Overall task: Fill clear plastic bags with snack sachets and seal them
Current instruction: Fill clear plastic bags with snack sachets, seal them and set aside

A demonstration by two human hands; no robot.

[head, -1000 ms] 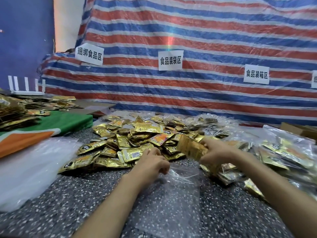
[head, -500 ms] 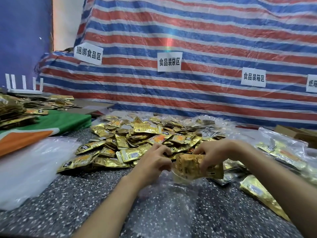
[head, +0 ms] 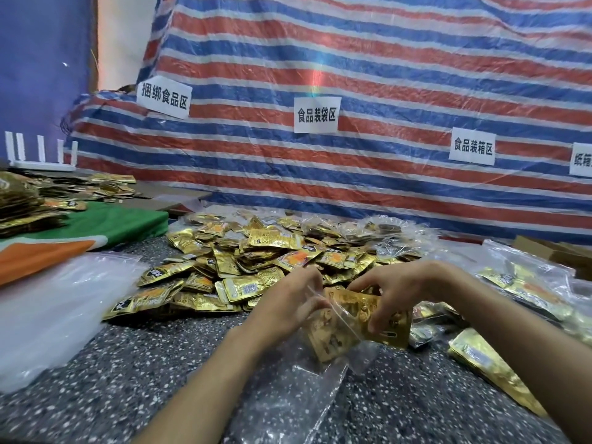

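Head view: L hand [head: 288,302] grip pinches the clear bag [head: 288,392] at its mouth. R hand [head: 407,288] grip is curled round a stack of gold sachets [head: 352,307], half in the bag, just in front of the sachet pile [head: 256,251] on the desk [head: 128,363].

The rightmost paper sign [head: 581,160] is cut by the right edge, the clear bag [head: 288,395] runs off the bottom edge, print on the held sachets [head: 350,310] is blurred, and fingertips of the left hand [head: 288,302] curl out of sight.
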